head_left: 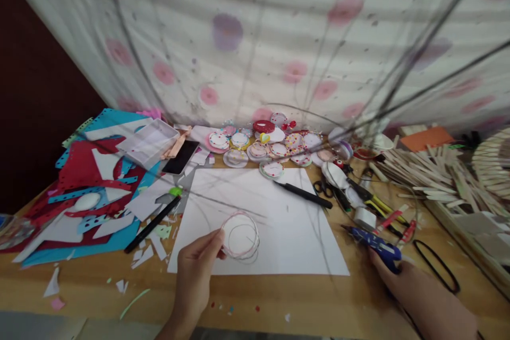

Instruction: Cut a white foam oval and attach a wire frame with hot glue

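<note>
My left hand pinches the left edge of a round white disc with a thin pinkish rim, held above a large white paper sheet. Thin loops show around the disc's edge. At the right, my right hand is wrapped round the handle of a blue glue gun, its nozzle pointing to the left. Part of the glue gun is hidden by the fingers. A black pen-like tool lies on the upper right of the sheet.
Several decorated paper rounds sit behind the sheet. Coloured scraps, a clear box and a phone are at left. Pliers, scissors, a black loop and wooden sticks lie at right.
</note>
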The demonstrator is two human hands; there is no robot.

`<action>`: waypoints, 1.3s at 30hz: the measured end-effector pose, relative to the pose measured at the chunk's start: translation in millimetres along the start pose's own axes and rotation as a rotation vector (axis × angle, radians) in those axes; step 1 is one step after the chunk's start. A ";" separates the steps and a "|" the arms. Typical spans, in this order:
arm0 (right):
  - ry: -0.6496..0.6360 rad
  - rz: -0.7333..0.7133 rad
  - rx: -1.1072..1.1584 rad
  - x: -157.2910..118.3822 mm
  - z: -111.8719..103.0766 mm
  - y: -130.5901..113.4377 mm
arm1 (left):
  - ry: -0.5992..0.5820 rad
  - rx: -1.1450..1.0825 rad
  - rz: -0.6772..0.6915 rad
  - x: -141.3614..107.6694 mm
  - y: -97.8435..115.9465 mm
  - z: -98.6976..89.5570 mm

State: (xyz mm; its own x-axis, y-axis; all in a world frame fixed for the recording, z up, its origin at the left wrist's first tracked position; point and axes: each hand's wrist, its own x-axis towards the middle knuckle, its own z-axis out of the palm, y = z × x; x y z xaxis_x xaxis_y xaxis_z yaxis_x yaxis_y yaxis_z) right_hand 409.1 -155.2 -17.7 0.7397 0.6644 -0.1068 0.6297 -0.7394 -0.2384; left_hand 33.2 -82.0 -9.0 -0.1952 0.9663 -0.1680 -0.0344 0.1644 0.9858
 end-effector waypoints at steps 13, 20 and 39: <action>-0.466 -0.686 1.227 -73.2 61.0 -167.0 | -0.074 -0.273 -0.096 50.2 6.9 63.3; -0.605 -0.657 1.416 -49.2 93.9 -203.8 | -0.151 -0.239 -0.121 70.9 -15.1 71.3; -0.985 -0.574 1.450 -49.7 76.0 -186.1 | -0.719 -0.272 0.032 86.6 -20.5 55.2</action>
State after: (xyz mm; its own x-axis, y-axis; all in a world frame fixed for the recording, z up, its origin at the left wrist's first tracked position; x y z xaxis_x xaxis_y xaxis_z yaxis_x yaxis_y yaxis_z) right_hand 237.1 -42.4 -41.4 -0.1924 0.9799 -0.0531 -0.3446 -0.1181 -0.9313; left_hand 71.1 9.2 -43.6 0.4818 0.8762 -0.0059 -0.2973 0.1698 0.9396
